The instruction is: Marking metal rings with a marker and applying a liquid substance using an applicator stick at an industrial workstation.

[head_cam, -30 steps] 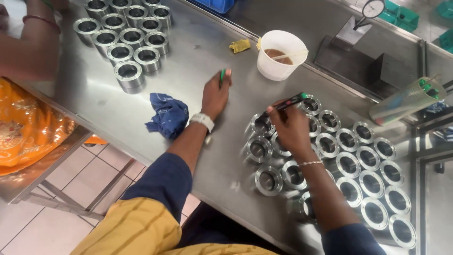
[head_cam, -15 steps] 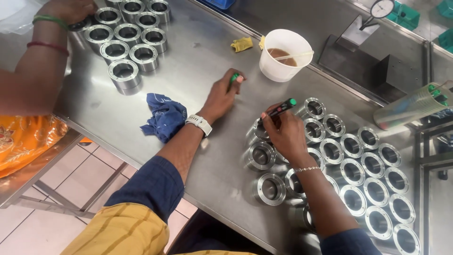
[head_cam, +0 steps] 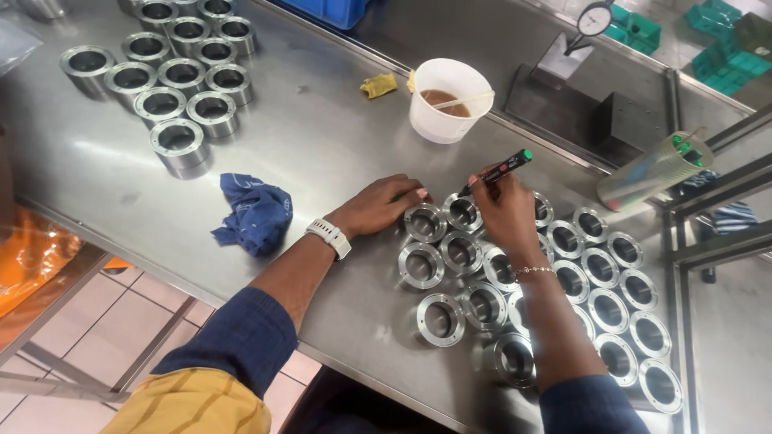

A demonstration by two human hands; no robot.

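— Two hands are at work on the tabletop (head_cam: 322, 145). What is each one doing?

— The right hand (head_cam: 503, 210) pinches a marker pen (head_cam: 496, 171), black barrel with a green end, between thumb and fingertips, its tip angled down at a metal ring (head_cam: 464, 212) on the near-left edge of the cluster. The left hand (head_cam: 384, 205) lies low, fingers curled together, fingertips touching the neighbouring ring (head_cam: 425, 223) as if steadying it.

— How would those rings handle?

— I'd judge them heavy for their size: machined steel, thick-walled, with a wide flange under a narrower collar and a smooth bore. Rigid, not fragile, though the bright turned faces look slick and would likely show scratches. The flange rim or the collar, fingers on opposite sides, seems the surest place to take hold; a finger hooked in the bore would also serve.

— And the pen?

— Light, stiff plastic, easy to hold mid-barrel, as it is now.

— What else is about?

— A second group of rings (head_cam: 173, 76) stands well apart at the far left. A crumpled blue cloth (head_cam: 252, 210), soft and limp, lies near the left wrist, which wears a white watch (head_cam: 329, 237). A white plastic cup (head_cam: 449, 100) holding brownish liquid and a stick stands beyond the hands, with a small yellow scrap (head_cam: 377, 84) beside it. The tabletop itself is brushed stainless sheet, dully reflective.
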